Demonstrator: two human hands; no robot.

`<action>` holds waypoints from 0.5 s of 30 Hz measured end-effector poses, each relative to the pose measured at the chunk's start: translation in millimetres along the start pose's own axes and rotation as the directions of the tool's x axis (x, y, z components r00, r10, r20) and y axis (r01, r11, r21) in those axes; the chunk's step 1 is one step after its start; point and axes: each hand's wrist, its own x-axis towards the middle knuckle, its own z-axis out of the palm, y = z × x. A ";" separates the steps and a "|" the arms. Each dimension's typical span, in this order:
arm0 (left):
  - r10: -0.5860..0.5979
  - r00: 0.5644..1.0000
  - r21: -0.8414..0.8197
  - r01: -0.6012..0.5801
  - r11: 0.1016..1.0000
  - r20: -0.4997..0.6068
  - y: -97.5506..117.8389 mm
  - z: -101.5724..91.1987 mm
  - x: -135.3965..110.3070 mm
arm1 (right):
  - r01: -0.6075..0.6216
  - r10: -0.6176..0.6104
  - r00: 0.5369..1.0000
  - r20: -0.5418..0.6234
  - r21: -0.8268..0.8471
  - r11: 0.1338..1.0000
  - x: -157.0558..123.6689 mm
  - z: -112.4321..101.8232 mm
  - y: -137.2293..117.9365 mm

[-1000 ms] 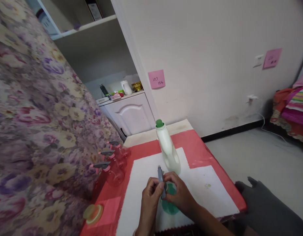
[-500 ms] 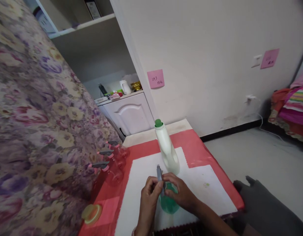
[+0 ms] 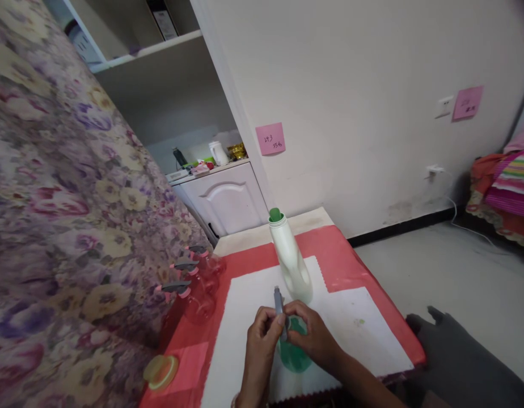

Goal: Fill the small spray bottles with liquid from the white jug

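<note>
A spray bottle (image 3: 295,358) with green liquid inside stands on a white cloth in front of me. Its grey spray head (image 3: 278,303) points away from me, at the top of the bottle. My left hand (image 3: 262,334) pinches the spray head from the left, thumb and fingers closed. From the right, my right hand (image 3: 315,334) closes its fingers around the bottle's neck and head, partly hiding them. Just behind the hands a tall pale green bottle (image 3: 290,258) stands uncapped, with a green piece (image 3: 275,214) showing in its mouth.
Several clear spray bottles (image 3: 198,300) with pink and grey heads line the table's left side. A yellowish cap (image 3: 160,371) lies near the front left on the red tablecloth (image 3: 342,255). A floral curtain (image 3: 75,226) hangs at left; the wall (image 3: 351,113) rises behind.
The whole view has shifted slightly. Both hands keep their closed grip at the spray head and neck; the bottles have not visibly moved on the table.
</note>
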 end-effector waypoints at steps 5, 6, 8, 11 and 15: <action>0.006 1.000 0.007 -0.006 1.000 0.009 -5.7 -2.0 2.7 | 0.014 -0.013 0.999 -0.032 0.022 1.000 0.1 1.7 -1.8; 0.008 1.000 0.009 -0.008 1.000 0.012 -6.9 -2.5 3.2 | 0.030 -0.030 1.000 -0.005 0.024 0.999 0.3 0.6 -1.9; 0.010 1.000 0.016 -0.010 1.000 0.018 -8.6 -3.2 3.8 | 0.055 -0.056 0.997 0.045 0.025 0.998 0.9 -2.0 -2.0; 0.011 1.000 0.023 -0.011 1.000 0.017 -8.2 -3.2 3.3 | 0.052 -0.052 0.998 0.044 -0.001 0.999 1.8 -3.1 -2.0; 0.010 1.000 0.016 -0.010 1.000 0.003 -3.6 -1.0 1.4 | 0.047 -0.048 0.998 -0.031 -0.054 0.997 1.0 1.7 -1.3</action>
